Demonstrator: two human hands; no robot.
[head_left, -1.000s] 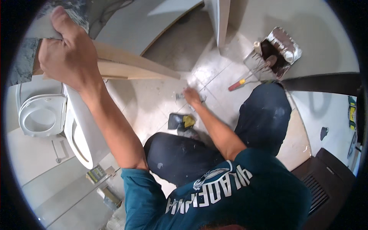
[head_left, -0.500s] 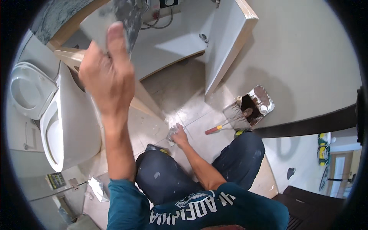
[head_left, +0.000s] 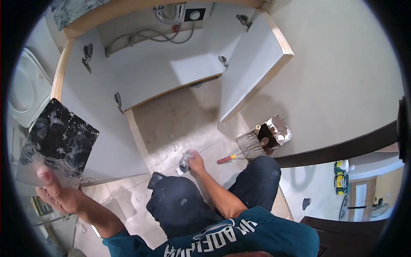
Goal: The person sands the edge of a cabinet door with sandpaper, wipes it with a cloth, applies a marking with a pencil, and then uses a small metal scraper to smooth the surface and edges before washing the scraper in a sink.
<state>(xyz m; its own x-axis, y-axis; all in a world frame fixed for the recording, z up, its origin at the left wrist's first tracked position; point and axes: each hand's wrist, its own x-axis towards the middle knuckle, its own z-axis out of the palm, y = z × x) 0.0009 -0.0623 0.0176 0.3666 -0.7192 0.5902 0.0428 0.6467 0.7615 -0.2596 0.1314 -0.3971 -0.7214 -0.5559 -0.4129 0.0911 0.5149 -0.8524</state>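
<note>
My left hand (head_left: 62, 193), raised at the left, grips a flat square board (head_left: 64, 135) by its lower edge, thumb on top. The board is black, smeared with whitish paste, and stands in front of the open left cabinet door (head_left: 107, 141). Low over the tiled floor (head_left: 205, 150), my right hand (head_left: 197, 162) is closed on a crumpled greyish wad (head_left: 186, 158), perhaps a rag; its exact kind is unclear. A small pale piece (head_left: 182, 170) shows beneath it. White smears (head_left: 171, 150) lie on the tiles beside this hand.
The right cabinet door (head_left: 261, 60) stands open too; a drain pipe (head_left: 169, 17) and hoses run inside. Right of my knee (head_left: 259, 177) are a red-and-yellow-handled tool (head_left: 227, 159) and a stained square container (head_left: 280, 128). A toilet (head_left: 28, 85) stands at the left.
My left hand has swung down and left with the board, uncovering the cabinet's inside and left door. My right hand stays low by the tiles with the wad. The view has shifted.
</note>
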